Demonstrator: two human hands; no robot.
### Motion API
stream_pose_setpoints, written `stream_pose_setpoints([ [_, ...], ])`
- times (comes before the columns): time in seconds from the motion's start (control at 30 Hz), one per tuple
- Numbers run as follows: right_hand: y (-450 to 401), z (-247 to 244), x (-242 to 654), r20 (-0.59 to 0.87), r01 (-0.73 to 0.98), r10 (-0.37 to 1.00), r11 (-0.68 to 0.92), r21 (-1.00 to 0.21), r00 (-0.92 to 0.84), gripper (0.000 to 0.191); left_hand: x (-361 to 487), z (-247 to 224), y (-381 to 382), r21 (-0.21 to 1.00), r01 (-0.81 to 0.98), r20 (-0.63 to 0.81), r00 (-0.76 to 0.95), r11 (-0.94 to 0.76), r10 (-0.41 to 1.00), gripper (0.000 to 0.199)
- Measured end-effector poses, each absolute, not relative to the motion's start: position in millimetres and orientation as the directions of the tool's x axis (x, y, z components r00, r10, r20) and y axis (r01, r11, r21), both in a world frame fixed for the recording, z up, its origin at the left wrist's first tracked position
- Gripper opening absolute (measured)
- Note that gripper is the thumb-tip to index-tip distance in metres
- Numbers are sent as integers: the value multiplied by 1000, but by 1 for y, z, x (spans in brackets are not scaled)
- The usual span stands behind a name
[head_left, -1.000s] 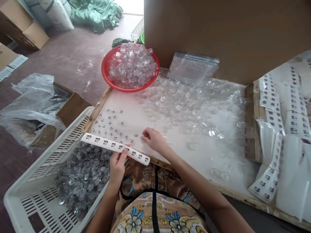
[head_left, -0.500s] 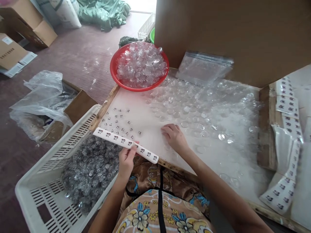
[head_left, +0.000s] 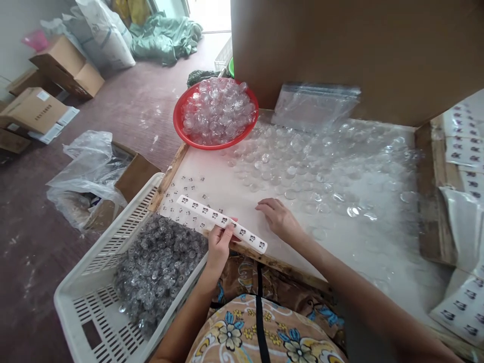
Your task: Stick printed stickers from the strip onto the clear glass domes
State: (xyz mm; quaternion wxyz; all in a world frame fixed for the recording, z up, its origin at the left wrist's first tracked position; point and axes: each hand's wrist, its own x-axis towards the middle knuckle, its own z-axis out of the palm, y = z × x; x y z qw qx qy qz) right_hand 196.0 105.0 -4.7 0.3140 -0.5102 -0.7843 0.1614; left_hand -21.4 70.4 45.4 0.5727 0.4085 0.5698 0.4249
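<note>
Left hand pinching a panda-print sticker strip over the near edge of the white surface, toward its left corner, right hand half-curled farther right, whether holding anything unclear, clear discs beyond, red basin at the far left corner

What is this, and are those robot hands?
No robot here! These are a person's two bare hands, pictured by a camera worn on that person's head, looking forward and down. The left hand holds a white strip with small dark pictures. The right hand is at the white table; I can't tell whether it holds anything. Clear round pieces lie spread out there, and more fill the red bowl.
</note>
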Motion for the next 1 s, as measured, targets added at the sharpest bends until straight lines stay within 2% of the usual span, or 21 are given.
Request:
stream_pose_setpoints([
  [0.2,87,-10,201,349,632,834,551,-544,-427,52,-17,45,75,952,-81,-301,-46,297,953,43],
  [0.37,95,-7,217,353,644,881,472,-603,-315,43,-16,43,76,964,-27,-266,-50,265,963,43],
  [0.57,118,-8,222,254,721,894,448,-529,-370,24,-14,48,77,973,67,-214,-74,219,974,40],
  [0.8,124,2,220,241,687,921,390,-613,-307,26,-19,38,73,973,130,-188,-28,190,982,39],
  [1.0,129,-5,214,193,681,926,370,-632,-324,39,-20,33,73,972,130,-196,-7,196,980,38],
])
